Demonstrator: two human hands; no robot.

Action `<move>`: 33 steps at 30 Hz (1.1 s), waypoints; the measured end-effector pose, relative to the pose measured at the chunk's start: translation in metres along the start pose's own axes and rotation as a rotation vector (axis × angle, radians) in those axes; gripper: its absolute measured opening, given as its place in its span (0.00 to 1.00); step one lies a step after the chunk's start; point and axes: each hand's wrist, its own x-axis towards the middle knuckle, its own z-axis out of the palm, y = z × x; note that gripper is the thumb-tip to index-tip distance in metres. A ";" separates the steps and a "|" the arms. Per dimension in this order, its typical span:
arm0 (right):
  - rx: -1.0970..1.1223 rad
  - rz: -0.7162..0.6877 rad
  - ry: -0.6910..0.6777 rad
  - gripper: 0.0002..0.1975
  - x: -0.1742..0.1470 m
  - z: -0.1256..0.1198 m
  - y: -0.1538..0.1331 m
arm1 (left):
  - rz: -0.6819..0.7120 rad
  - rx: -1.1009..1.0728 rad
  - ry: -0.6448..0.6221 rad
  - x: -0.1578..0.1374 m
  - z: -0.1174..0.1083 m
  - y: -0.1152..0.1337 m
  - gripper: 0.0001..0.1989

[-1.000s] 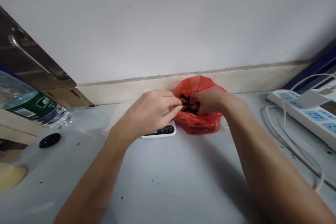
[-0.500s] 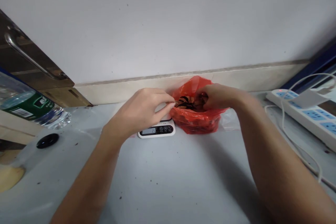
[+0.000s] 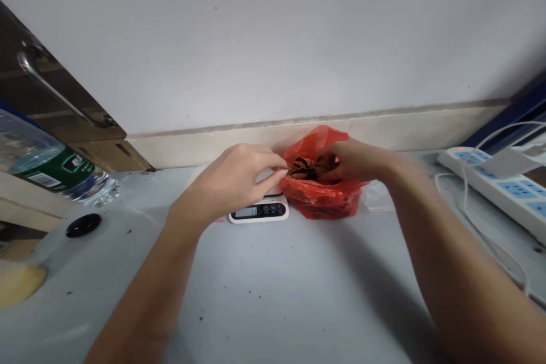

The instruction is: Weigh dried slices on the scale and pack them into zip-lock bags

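Note:
A red plastic bag (image 3: 326,205) stands against the wall base with its mouth wide. Dark brown, dried-looking strips or slices (image 3: 302,169) lie inside it; I cannot make out their exact kind. My left hand (image 3: 239,179) pinches the bag's left rim between thumb and fingers. Into the bag from the right reaches my right hand (image 3: 350,160), its fingers curled among the brown pieces; the fingertips are partly hidden. Under my left hand sits a white digital kitchen scale (image 3: 259,211), its display reading what looks like 14. My left hand covers most of its platform.
At left are a large water bottle (image 3: 60,168) with a green label, a black oval object (image 3: 83,225) and a pale yellow round item (image 3: 21,284). A white power strip (image 3: 499,182) with cables lies at right. Clear plastic (image 3: 377,196) rests beside the bag.
The whole view has shifted slightly, so everything sits a little further right. My right fingers have moved slightly within the bag; my left hand keeps its pinch on the rim.

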 end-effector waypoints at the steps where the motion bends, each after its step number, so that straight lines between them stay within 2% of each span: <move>1: 0.024 -0.008 0.010 0.08 -0.003 -0.003 0.001 | -0.013 -0.011 -0.008 -0.001 -0.001 0.000 0.15; 3: 0.075 -0.026 0.057 0.11 -0.009 -0.009 0.004 | -0.041 -0.019 -0.030 -0.001 -0.004 -0.001 0.15; 7: 0.246 -0.110 0.147 0.07 -0.022 -0.019 0.002 | -0.104 -0.030 -0.064 -0.004 -0.013 -0.006 0.15; 10: 0.392 -0.151 0.260 0.08 -0.026 -0.023 -0.015 | -0.187 -0.002 -0.092 -0.011 -0.024 -0.016 0.17; 13: 0.462 -0.246 0.340 0.09 -0.020 -0.020 -0.044 | -0.355 0.053 -0.174 -0.022 -0.037 -0.029 0.24; 17: 0.392 -0.327 0.291 0.07 0.001 -0.004 -0.082 | -0.629 0.101 -0.385 -0.036 -0.049 -0.046 0.30; 19: 0.281 -0.327 0.223 0.09 0.014 0.006 -0.096 | -0.704 0.116 -0.471 -0.041 -0.049 -0.054 0.31; 23: -0.051 -0.285 0.132 0.11 0.031 0.023 -0.114 | -0.666 0.101 -0.494 -0.044 -0.044 -0.067 0.32; 25: -0.123 -0.268 0.091 0.11 0.033 0.028 -0.118 | -0.636 0.094 -0.488 -0.044 -0.041 -0.072 0.32; 30: 0.059 -0.290 0.038 0.12 0.029 0.024 -0.112 | -0.652 0.111 -0.506 -0.040 -0.036 -0.072 0.32; 33: 0.067 -0.310 0.060 0.16 0.028 0.019 -0.102 | -0.648 0.108 -0.515 -0.040 -0.034 -0.071 0.30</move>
